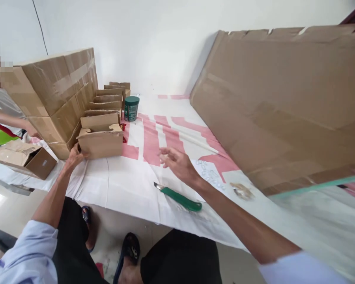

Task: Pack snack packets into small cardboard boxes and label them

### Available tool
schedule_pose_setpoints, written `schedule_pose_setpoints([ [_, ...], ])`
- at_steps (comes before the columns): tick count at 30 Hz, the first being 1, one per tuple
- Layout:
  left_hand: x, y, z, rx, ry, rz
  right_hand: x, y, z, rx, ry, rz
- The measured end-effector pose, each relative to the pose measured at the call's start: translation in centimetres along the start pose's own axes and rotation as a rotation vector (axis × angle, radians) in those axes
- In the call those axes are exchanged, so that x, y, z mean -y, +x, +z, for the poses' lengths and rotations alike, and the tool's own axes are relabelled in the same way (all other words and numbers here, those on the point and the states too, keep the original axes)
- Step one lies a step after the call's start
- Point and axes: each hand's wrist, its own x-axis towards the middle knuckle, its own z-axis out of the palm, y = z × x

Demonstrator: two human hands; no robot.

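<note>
At the left of the table, my left hand grips the near left corner of a small cardboard box, whose top flaps stand open. Some of the fingers are hidden behind that corner. My right hand hovers over the middle of the cloth, fingers loosely bent and apart, with nothing visible in them. Just below it lies a green utility knife, its blade tip showing and pointing left. A sheet of paper with drawn ring shapes is partly behind my right wrist.
Large taped cartons are stacked at the left, beside a row of open boxes. A green-lidded tub stands behind. A big cardboard panel leans at the right. A co-worker's arm reaches in near another box.
</note>
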Motion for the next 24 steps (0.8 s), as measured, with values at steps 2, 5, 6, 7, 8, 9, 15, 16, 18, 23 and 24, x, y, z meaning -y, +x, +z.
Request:
schedule_pose_setpoints([
  [2,0.1,-1.4,0.7,-0.053,0.130,-0.094,-0.7,-4.0,-2.1,-0.056,-0.085,-0.016],
  [5,-0.5,-3.6,2.2,-0.063,0.272,-0.132,-2.3,-9.1,-4.8,-0.174,-0.243,-0.035],
  [6,-0.9,-4.0,2.9,-0.043,0.301,-0.127,-2.9,-10.5,-5.5,-0.200,-0.291,-0.054],
  [7,-1.4,-4.0,3.7,-0.019,0.321,-0.116,-3.7,-11.7,-6.0,-0.222,-0.337,-0.084],
  [8,-2.0,-3.8,4.6,0.004,0.335,-0.103,-4.4,-12.8,-6.4,-0.243,-0.379,-0.119],
  [9,-2.6,-3.3,5.4,0.024,0.343,-0.091,-5.2,-13.7,-6.5,-0.261,-0.414,-0.157],
  [15,-4.5,1.0,8.8,0.033,0.362,-0.073,-8.3,-16.6,-5.7,-0.307,-0.479,-0.286],
  [16,-4.4,1.7,9.0,0.026,0.359,-0.066,-8.5,-16.7,-5.6,-0.323,-0.486,-0.291],
  [18,-4.3,3.2,9.5,0.015,0.350,-0.046,-8.8,-16.8,-5.5,-0.345,-0.502,-0.293],
  [23,-4.3,7.0,11.3,-0.007,0.327,-0.030,-8.9,-16.9,-5.6,-0.351,-0.545,-0.286],
  [24,-4.4,7.8,11.7,-0.010,0.323,-0.031,-8.9,-16.9,-5.5,-0.351,-0.552,-0.285],
])
